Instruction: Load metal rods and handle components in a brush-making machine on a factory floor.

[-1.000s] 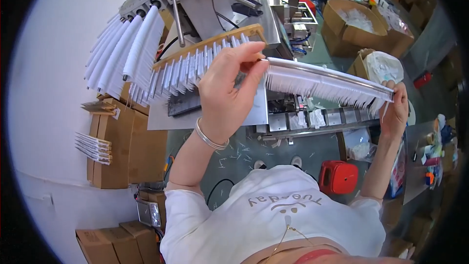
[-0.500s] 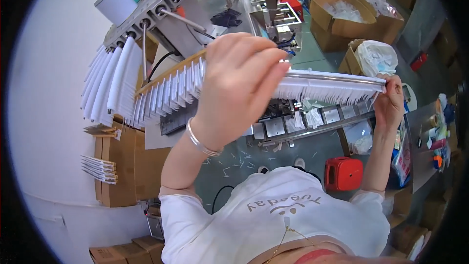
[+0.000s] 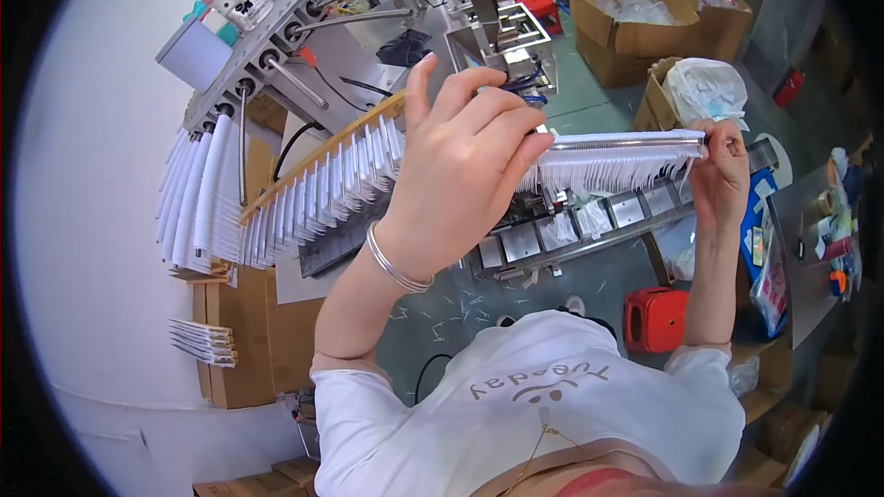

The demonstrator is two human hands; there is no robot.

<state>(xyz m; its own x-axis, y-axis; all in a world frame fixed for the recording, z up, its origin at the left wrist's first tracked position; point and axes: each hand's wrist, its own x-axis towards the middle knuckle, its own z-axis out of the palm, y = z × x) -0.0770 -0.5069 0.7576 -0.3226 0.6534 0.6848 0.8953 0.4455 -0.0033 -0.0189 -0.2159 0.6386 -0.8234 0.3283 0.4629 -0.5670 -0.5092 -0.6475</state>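
Observation:
Before me a metal rod [image 3: 635, 141] runs level, with a dense row of thin white pieces [image 3: 608, 167] hanging from it like a fringe. My right hand [image 3: 721, 167] pinches the rod's right end between thumb and fingers. At the other end, the thumb and forefinger of my left hand [image 3: 465, 152] close on the rod, while its outer fingers stretch upward. The left hand hides that end of the rod. Just behind my left wrist stands a wooden-edged rack [image 3: 322, 147] with rows of upright white pieces.
More white-loaded rods [image 3: 207, 189] hang from a metal frame [image 3: 267, 51] at left. A machine track with square metal plates [image 3: 518, 239] lies under the held rod. A red stool [image 3: 654, 320] stands at lower right; cardboard boxes [image 3: 626, 46] are behind. White scraps litter the floor.
The rod and my right hand have shifted slightly left in the picture. My left hand's outer fingers have spread and lifted. The surroundings have shifted a little with the head's motion.

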